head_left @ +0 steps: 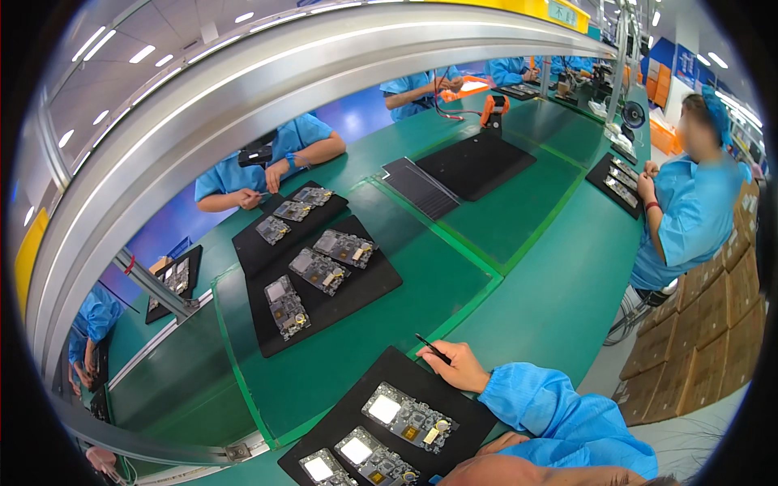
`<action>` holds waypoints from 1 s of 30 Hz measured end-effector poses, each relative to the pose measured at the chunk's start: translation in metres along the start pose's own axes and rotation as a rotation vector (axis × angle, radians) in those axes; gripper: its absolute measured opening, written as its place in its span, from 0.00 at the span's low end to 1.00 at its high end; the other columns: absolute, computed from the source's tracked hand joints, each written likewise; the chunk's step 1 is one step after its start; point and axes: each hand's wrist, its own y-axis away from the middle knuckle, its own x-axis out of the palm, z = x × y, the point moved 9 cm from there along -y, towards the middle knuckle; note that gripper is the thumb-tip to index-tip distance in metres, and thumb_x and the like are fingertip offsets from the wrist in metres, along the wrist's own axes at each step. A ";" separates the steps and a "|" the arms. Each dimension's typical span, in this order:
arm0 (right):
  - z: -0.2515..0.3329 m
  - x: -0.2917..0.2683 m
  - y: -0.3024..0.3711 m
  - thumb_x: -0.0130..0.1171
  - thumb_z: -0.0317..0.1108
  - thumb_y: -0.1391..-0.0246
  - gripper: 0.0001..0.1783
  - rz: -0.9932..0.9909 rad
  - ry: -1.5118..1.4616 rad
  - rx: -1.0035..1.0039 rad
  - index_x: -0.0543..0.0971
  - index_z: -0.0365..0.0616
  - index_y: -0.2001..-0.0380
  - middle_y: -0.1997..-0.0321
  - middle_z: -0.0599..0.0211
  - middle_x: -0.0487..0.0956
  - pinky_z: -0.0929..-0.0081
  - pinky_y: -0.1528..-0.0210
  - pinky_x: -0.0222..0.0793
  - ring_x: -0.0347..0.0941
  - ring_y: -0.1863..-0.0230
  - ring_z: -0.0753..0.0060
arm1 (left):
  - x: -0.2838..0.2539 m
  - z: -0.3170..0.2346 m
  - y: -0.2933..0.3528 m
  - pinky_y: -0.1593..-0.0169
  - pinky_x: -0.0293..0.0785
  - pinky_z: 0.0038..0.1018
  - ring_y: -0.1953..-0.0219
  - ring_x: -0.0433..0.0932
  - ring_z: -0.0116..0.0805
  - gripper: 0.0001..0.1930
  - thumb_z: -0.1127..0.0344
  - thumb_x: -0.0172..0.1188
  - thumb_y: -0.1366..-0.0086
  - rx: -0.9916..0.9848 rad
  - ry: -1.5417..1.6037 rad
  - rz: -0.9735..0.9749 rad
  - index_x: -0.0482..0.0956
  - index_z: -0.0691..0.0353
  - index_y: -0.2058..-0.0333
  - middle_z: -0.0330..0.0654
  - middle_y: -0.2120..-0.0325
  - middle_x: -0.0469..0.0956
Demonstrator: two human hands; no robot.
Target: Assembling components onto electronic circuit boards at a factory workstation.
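My right hand, in a blue sleeve, has its fingers closed round slim black tweezers, whose tip points up and left. It is at the right edge of a black mat. On this mat lie three circuit boards, each with a bright silver square: one nearest my hand, a middle one and a left one. At the lower edge, a bit of skin that seems to be my left hand shows by the mat, its fingers hidden.
Beyond lies another black mat with several circuit boards. A co-worker sits behind it, another stands at the right. A metal frame bar arches overhead. An orange-headed device stands on a dark pad. Cartons are stacked at right.
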 end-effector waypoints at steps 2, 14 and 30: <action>-0.003 -0.001 -0.002 0.62 0.31 0.35 0.08 0.017 0.002 0.035 0.84 0.40 0.56 0.75 0.64 0.81 0.75 0.73 0.67 0.71 0.76 0.83 | 0.009 0.000 -0.001 0.56 0.77 0.26 0.58 0.80 0.29 0.13 0.65 0.59 0.31 0.009 -0.012 0.008 0.78 0.58 0.49 0.38 0.61 0.77; -0.007 0.002 -0.004 0.61 0.30 0.34 0.08 0.027 -0.021 -0.020 0.85 0.41 0.56 0.77 0.74 0.78 0.78 0.74 0.66 0.70 0.75 0.87 | 0.030 -0.030 0.003 0.55 0.77 0.27 0.57 0.80 0.32 0.14 0.66 0.59 0.32 0.066 -0.182 -0.024 0.78 0.57 0.49 0.38 0.60 0.77; 0.002 0.004 -0.005 0.62 0.32 0.36 0.08 -0.023 0.029 -0.103 0.84 0.39 0.59 0.72 0.55 0.83 0.67 0.70 0.73 0.80 0.74 0.67 | 0.070 -0.069 0.021 0.53 0.78 0.29 0.53 0.80 0.38 0.16 0.66 0.57 0.35 0.049 -0.371 -0.070 0.78 0.55 0.49 0.41 0.59 0.74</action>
